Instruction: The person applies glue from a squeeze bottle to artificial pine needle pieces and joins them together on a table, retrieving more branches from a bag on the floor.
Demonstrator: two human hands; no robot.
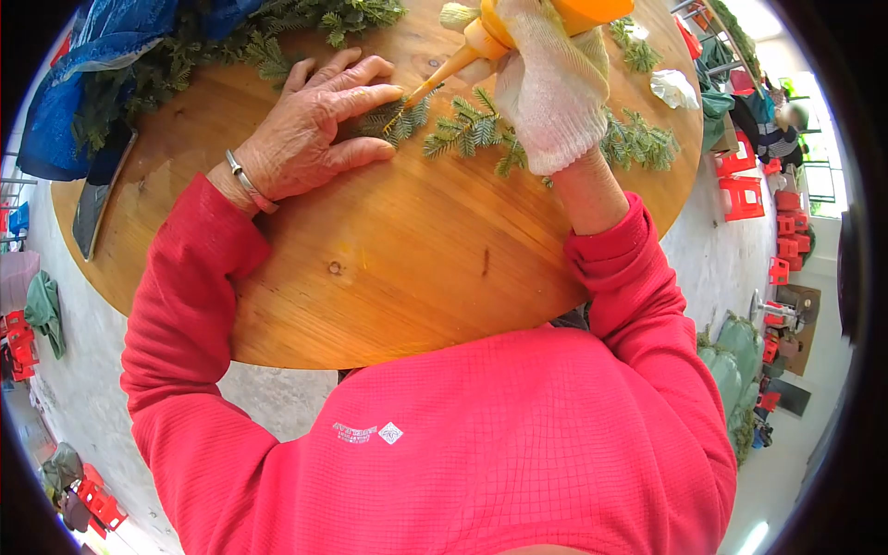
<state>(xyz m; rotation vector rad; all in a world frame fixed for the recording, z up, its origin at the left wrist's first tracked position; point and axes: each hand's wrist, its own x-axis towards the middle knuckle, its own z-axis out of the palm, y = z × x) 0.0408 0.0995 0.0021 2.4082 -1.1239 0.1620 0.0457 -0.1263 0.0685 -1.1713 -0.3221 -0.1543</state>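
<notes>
My left hand [319, 125] lies bare on the wooden table with its fingers spread, thumb and fingertips beside a small green fir sprig [393, 120]. In my right hand [555, 92], which wears a pale knitted glove, is an orange bottle [490, 35] with a long thin nozzle. The nozzle tip points down and left at the sprig, close to my left fingertips. More fir sprigs [476, 127] lie on the table beneath and left of my right hand, and another piece [638, 141] is to its right.
Round wooden table [407, 268] under my arms. Fir branches [268, 42] and a blue plastic bag [102, 55] cover its far left, near a dark flat object [92, 208]. A crumpled white tissue [674, 89] lies right. Red stools [740, 196] and a distant person [782, 129] are beyond.
</notes>
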